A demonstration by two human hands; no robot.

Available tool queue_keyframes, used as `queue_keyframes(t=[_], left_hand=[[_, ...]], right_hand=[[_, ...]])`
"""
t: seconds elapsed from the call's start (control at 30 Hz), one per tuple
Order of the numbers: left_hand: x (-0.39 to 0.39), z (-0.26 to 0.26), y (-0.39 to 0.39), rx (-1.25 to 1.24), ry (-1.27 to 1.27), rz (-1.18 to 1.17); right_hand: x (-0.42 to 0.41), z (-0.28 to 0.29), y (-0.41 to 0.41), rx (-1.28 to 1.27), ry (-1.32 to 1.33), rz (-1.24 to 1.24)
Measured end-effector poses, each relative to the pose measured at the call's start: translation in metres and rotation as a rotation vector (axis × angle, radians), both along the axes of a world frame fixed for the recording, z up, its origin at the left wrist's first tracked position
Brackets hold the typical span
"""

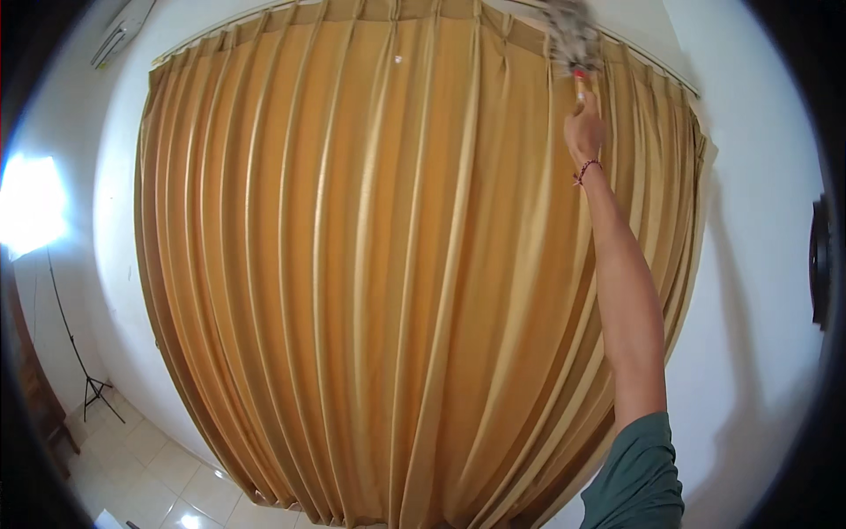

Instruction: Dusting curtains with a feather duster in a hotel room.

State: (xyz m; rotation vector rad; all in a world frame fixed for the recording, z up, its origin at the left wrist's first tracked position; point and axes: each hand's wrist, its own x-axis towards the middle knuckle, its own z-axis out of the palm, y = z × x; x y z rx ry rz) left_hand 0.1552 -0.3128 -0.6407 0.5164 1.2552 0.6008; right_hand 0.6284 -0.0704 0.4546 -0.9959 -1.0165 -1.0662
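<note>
My right hand (585, 132) is raised high at the upper right, closed around the handle of a feather duster (574, 36). The duster's grey-brown feathers are blurred and lie over the top of a gold pleated curtain (377, 264), near its rail. A red collar shows between the feathers and the light-coloured handle. The curtain hangs in long folds from the rail (651, 63) down to the tiled floor. A braided bracelet (587, 172) circles my right wrist, and a green sleeve (634, 473) covers the upper arm. My left hand is out of view.
At the left, a bright studio light (32, 205) stands on a black tripod stand (96, 387). Brown wooden furniture (39, 390) shows beside it. An air conditioner (122, 32) is mounted at the upper left. A dark object (819, 261) sits on the right wall. Pale tiles (172, 466) cover the floor.
</note>
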Motion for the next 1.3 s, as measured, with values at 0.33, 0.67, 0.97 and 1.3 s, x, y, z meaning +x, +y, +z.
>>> queue_keyframes(t=[0.33, 0.67, 0.97, 1.3], left_hand=[[-0.016, -0.022, 0.067, 0.043, 0.041, -0.075], [0.029, -0.013, 0.090, 0.402, -0.239, -0.366], [0.078, -0.010, 0.089, -0.013, 0.052, -0.247], [0.093, 0.016, 0.107, 0.089, 0.281, -0.277]], right_hand=[[0.078, -0.004, -0.076, 0.075, -0.068, -0.237], [0.204, 0.004, -0.157, -0.043, 0.056, -0.371], [0.278, -0.009, -0.217, -0.002, 0.239, -0.483], [0.304, -0.018, -0.200, -0.013, 0.181, -0.466]])
